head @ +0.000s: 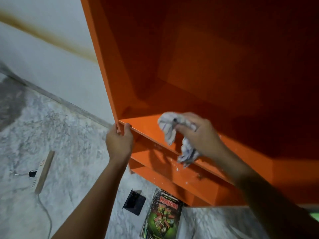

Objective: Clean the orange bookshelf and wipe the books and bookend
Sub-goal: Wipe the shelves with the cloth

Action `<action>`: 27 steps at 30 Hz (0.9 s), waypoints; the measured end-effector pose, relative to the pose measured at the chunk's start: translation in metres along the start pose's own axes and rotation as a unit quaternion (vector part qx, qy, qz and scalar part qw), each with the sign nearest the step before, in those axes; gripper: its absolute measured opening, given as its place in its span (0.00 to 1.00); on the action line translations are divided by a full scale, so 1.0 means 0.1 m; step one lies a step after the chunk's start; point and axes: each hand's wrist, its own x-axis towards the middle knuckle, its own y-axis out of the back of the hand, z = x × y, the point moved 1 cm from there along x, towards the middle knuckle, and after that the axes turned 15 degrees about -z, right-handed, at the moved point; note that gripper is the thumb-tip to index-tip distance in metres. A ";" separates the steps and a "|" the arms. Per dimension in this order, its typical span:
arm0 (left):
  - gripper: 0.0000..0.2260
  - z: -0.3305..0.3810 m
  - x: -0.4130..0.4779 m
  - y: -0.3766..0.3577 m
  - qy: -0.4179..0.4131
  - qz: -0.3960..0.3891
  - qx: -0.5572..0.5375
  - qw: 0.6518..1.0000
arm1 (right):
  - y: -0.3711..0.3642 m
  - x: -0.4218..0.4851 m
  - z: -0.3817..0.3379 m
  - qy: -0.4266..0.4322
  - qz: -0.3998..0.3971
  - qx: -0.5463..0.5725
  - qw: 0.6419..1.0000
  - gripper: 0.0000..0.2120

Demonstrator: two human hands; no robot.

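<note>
Head view: the orange bookshelf [138,66] fills 12 to 3 o'clock. The left hand [119,140] grips a shelf's front corner near centre, and the right hand [200,135] clutches a bunched cloth [170,128] above that shelf. At 6 o'clock a book [164,216] and a black bookend [134,202] lie on the floor [69,135].

One orange bookshelf [146,123]; two grips, a left grip [119,140] and a right grip [200,135]; one rag [170,125]; on the floor [69,135], one black bookend [134,201], one wooden strip [44,171], one cable [46,213]; one pile of books [164,214], number unclear.
</note>
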 end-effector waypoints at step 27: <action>0.11 0.19 -0.28 -0.37 0.166 -0.117 -0.236 0.950 | -0.46 -0.97 0.19 0.008 -0.213 -0.163 0.963 0.16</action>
